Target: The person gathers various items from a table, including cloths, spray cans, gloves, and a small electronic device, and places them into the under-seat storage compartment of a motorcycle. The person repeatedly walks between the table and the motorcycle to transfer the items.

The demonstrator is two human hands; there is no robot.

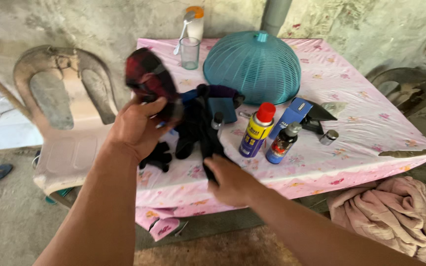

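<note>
Two bare hands work over a table (pixel 371 128) covered with a pink flowered cloth, seen from the head camera. Left of centre, the left hand (pixel 136 129) is raised off the table, its fingers curled tight around a red-and-black checked cloth (pixel 149 76) that sticks up out of the fist. Lower, at the middle of the frame, the right hand (pixel 230 180) lies palm down at the table's near edge, fingers together and pressing on the lower end of a dark garment (pixel 198 123); whether it pinches the fabric I cannot tell. That garment stretches from the right hand up toward the frame's centre, lying on the tablecloth between the hands.

Just right of it stand a blue and yellow spray can (pixel 256 130) with a red cap and a small dark bottle (pixel 282 143). Behind them sits a teal mesh dome cover (pixel 255 66), with a clear glass (pixel 189 52) to its upper left. At far left stands a worn plastic chair (pixel 65 123); a pinkish blanket (pixel 395 216) is heaped at lower right.
</note>
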